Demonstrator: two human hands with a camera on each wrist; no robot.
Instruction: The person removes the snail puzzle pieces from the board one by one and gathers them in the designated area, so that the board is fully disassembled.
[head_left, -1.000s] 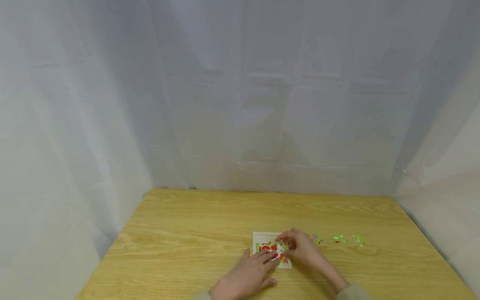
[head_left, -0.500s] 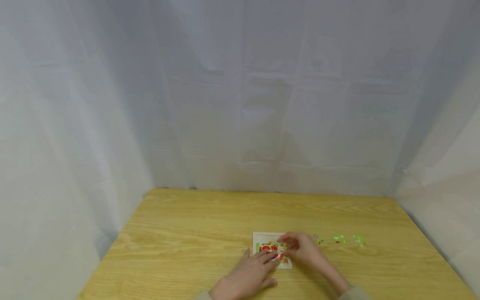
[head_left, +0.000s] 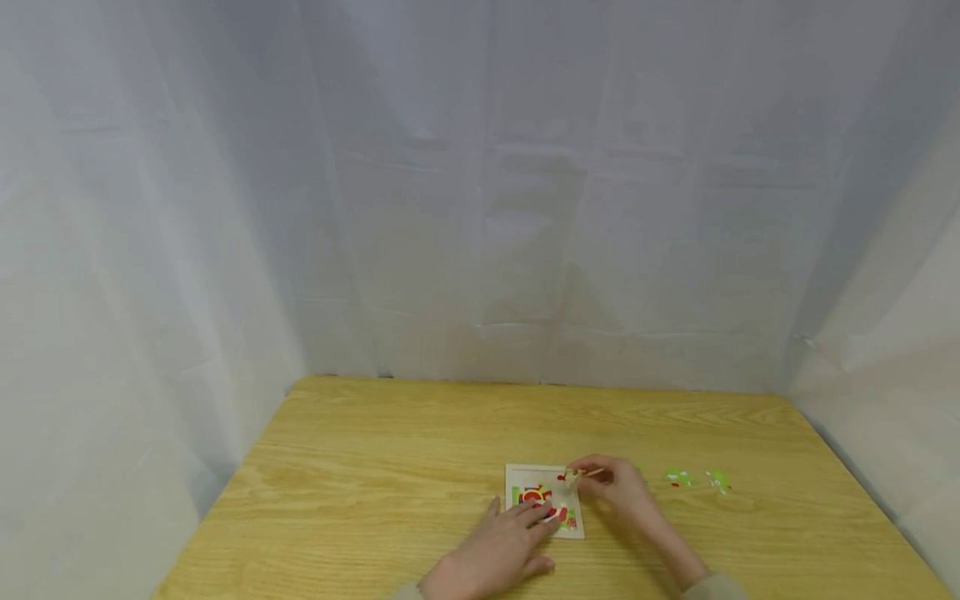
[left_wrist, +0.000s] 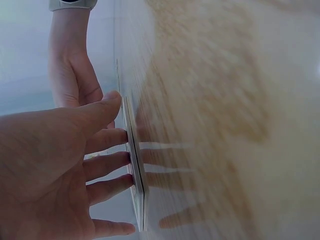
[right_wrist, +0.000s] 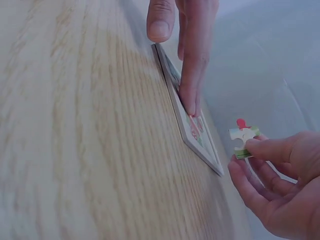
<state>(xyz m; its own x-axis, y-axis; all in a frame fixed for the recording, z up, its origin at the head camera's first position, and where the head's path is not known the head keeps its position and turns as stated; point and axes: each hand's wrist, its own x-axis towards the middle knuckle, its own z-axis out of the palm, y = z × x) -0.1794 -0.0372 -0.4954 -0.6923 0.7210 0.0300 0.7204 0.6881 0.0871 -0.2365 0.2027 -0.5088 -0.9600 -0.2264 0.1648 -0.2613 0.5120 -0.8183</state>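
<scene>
A jigsaw board (head_left: 525, 475) with a pale wooden frame lies on the table, some red and green pieces set in its lower part. My left hand (head_left: 498, 546) rests on it with straight, spread fingers; in the left wrist view the fingertips (left_wrist: 121, 159) press on the board's face. Over the board's upper right, my right hand (head_left: 618, 492) pinches a jigsaw piece (right_wrist: 242, 137) between thumb and fingers. That piece is white and green with a red knob, and is held tilted in the air. Bare backing shows in the board's upper right.
Loose green jigsaw pieces lie right of the board: one piece (head_left: 678, 477) with white and red marks, another piece (head_left: 717, 481) farther right. A third is mostly hidden behind my right hand. A white curtain (head_left: 525, 250) hangs behind the wooden table (head_left: 360, 467).
My right hand has lifted the jigsaw piece out of the board and moved slightly up and right. The spot beneath is now bare. My left hand has stayed in place.
</scene>
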